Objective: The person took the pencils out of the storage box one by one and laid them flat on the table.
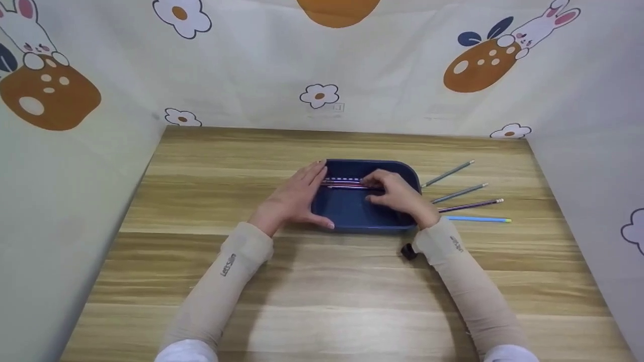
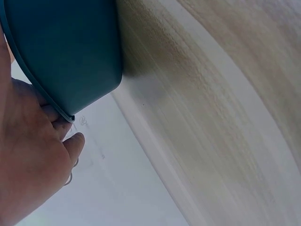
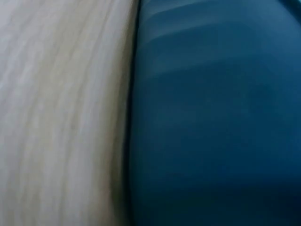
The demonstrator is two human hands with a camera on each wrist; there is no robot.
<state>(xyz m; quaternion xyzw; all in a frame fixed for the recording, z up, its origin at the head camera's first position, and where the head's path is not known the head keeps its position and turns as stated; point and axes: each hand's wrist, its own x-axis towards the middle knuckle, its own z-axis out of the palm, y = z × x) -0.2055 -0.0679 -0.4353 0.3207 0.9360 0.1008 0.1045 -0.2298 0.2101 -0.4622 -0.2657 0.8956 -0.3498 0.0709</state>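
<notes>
A dark blue rectangular bin [image 1: 362, 213] stands mid-table. Several pencils [image 1: 347, 184] lie lengthwise in it toward the back, dark ones beside a white-dashed one. My left hand [image 1: 294, 196] rests on the bin's left end, fingers fairly straight over the rim and thumb out at the front corner. In the left wrist view, the fingers of this hand [image 2: 37, 150] lie along the rim of the bin [image 2: 70, 56]. My right hand [image 1: 400, 193] reaches inside over the right end. Its fingertips touch the pencils, and the thumb stands apart from them. The right wrist view has only the bin's wall [image 3: 211, 122].
Right of the bin, a green pencil [image 1: 450, 172], another greenish pencil [image 1: 463, 192], a dark purple pencil [image 1: 473, 205] and a blue pencil [image 1: 480, 219] fan out on the wooden table [image 1: 347, 301]. Patterned white cloth [image 1: 251, 75] encloses the back and sides.
</notes>
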